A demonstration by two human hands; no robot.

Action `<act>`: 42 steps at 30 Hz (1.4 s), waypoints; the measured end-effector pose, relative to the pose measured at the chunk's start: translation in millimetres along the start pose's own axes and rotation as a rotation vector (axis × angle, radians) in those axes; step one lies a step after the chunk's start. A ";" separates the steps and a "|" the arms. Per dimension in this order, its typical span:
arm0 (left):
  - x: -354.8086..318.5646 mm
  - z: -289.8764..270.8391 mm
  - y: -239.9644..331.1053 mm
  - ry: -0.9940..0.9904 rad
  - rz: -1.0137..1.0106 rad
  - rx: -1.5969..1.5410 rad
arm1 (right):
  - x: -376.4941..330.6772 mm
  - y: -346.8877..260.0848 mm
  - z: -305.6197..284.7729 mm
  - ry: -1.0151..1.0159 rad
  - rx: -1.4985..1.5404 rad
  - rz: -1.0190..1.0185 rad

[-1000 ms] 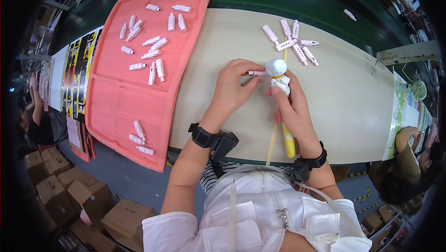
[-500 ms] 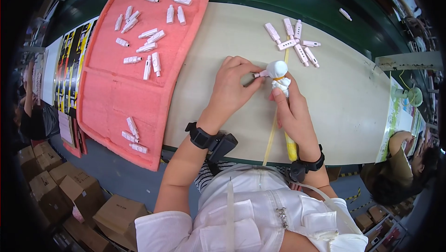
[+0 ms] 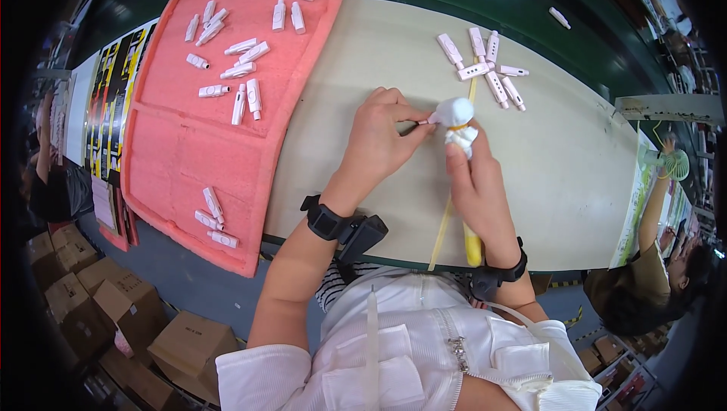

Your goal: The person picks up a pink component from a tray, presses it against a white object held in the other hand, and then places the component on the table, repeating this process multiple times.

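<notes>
My right hand [image 3: 478,184] is closed round a white cloth-wrapped tool [image 3: 456,113], its rounded head bound below with an orange-yellow band. A yellow rod end [image 3: 473,250] sticks out under my right wrist, in line with the tool; my hand hides whether they are one piece. My left hand [image 3: 386,135] pinches a small pale pink device [image 3: 432,119] between thumb and fingertips. The device touches or nearly touches the left side of the cloth head, and most of it is hidden.
Several pale pink devices lie on a pink foam-lined tray [image 3: 193,154] at left. Another cluster of devices [image 3: 492,70] sits at the back right of the beige mat [image 3: 560,184]. One lone device [image 3: 560,18] rests on the green surface beyond. A co-worker [image 3: 651,282] is at right, near a green fan [image 3: 673,164].
The cloth head and the pinched device have shifted slightly, and less of the device shows now. At right, the co-worker's arm has risen toward the fan.
</notes>
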State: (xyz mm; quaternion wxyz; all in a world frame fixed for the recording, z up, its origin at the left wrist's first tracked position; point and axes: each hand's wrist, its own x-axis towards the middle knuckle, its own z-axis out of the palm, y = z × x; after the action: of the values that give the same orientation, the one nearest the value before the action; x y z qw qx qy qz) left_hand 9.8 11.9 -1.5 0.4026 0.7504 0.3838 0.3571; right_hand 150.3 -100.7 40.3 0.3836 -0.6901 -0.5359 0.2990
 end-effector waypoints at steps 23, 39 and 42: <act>-10.2 7.1 17.6 -0.218 -0.174 -0.783 | 11.5 1.6 -6.9 0.209 0.356 0.039; 25.6 -48.7 0.0 0.325 -0.325 -0.558 | 12.4 -3.5 -16.0 0.197 0.418 0.133; 53.1 -22.3 12.9 0.118 0.236 0.022 | 11.0 -1.9 -15.4 0.205 0.417 0.120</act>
State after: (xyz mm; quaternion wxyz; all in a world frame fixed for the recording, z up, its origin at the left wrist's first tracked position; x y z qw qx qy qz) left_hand 18.6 60.1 31.3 0.3260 0.7724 0.3197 0.4415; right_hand 164.7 -93.0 50.0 0.5516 -0.6532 -0.3790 0.3540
